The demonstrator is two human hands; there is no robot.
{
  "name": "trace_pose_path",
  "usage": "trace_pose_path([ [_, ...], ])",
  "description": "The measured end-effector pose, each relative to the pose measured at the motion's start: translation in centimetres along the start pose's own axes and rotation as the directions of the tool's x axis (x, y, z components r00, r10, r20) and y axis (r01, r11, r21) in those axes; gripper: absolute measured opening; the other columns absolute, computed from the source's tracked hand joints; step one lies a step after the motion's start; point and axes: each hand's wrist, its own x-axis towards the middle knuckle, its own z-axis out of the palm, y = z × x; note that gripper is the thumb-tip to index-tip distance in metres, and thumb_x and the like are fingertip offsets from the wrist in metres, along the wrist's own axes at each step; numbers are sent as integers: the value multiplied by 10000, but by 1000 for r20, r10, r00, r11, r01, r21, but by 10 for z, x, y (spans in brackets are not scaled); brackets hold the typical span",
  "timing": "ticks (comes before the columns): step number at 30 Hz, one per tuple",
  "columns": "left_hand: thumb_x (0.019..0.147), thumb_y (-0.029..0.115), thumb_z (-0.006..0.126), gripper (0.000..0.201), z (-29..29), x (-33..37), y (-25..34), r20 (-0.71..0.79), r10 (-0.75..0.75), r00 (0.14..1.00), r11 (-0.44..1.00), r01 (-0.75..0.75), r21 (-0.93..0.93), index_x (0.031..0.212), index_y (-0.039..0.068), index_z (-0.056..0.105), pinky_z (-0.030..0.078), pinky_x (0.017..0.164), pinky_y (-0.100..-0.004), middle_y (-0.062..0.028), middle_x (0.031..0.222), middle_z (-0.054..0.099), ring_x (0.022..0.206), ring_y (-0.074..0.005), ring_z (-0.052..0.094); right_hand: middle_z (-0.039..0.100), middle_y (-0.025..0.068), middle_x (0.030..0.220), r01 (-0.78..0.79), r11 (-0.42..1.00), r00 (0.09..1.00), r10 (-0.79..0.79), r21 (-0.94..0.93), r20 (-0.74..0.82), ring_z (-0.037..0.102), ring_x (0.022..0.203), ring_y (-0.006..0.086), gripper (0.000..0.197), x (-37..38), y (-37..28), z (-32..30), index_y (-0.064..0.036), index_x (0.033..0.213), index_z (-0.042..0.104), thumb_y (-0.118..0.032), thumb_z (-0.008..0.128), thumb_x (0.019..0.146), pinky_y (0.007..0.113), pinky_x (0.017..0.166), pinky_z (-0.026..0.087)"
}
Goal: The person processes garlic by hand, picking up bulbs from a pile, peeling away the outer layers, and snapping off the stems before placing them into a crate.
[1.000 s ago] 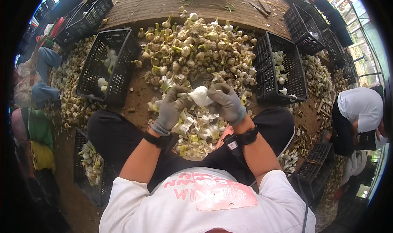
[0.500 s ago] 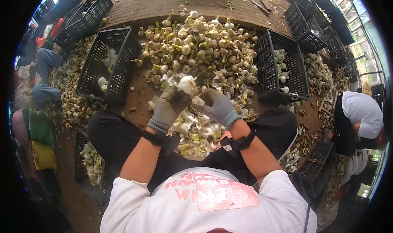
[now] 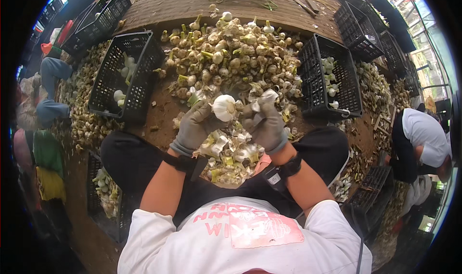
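My left grip (image 3: pixel 195 124) has the garlic bulb (image 3: pixel 224 108) at its fingertips, most of the white side left uncovered. I'd keep it like that: firm enough that it can't roll, loose enough not to bruise the cloves. My right grip (image 3: pixel 266 128), just beside the bulb, looks pinched on a papery flake of skin (image 3: pixel 268 97), though it's a bit blurry, so don't quote me on the exact finger placement.

Tip imo: pull skin away in thin layers and turn the bulb with the left fingers instead of chasing it with the right. Bulb looks pretty clean and white on top, so I'd go easy; dig too hard and you'd probably split it.

Right below both grips, toward my lap, there's the heap of peelings (image 3: pixel 231 153), so scraps can just drop there. Beyond the grips is the big pile of dirtier bulbs (image 3: pixel 236 52). Further out there's a black crate to the left (image 3: pixel 137 100) and another to the right (image 3: pixel 337 111), both with white bulbs inside.
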Motion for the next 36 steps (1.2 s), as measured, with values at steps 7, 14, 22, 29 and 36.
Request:
trace_pose_path([
  [7,951,238,508,384,-28,5,-5,36,-69,997,991,72,-112,1255,5,498,545,806,-355,-136,1137,601,964,-239,623,613,79,1072,71,708,995,0,-703,100,609,934,171,267,6,3,11,-31,1112,587,-73,640,853,309,775,525],
  [14,920,146,570,306,-28,28,20,-40,62,997,924,-42,381,1169,-17,503,523,773,-296,-85,938,606,836,-170,611,539,58,1150,430,815,902,-370,-388,223,579,971,165,564,1,-18,5,-159,1198,550,166,583,737,269,731,548],
  [22,823,292,677,681,-240,82,-52,-324,291,900,235,261,936,1358,10,364,445,922,-348,-176,1131,615,1032,-285,599,591,63,980,286,933,853,-352,-219,-385,619,864,197,174,0,-62,17,-47,1031,562,-183,518,931,321,673,567],
  [29,789,303,607,762,-162,81,-168,-440,27,898,-363,419,832,1431,83,260,313,1079,-380,-185,1445,300,1304,-302,361,634,106,954,374,926,846,-360,-44,-394,637,857,235,192,-18,-83,1,-50,1048,561,-148,590,885,358,707,541],
  [36,815,380,576,809,-94,44,-226,-123,-702,701,-381,-224,897,1476,147,172,227,1114,-455,-172,1515,164,1369,-361,255,605,111,1072,311,946,811,-315,-94,-492,630,967,258,251,-19,-84,-8,2,1136,562,-131,514,929,395,785,549],
])
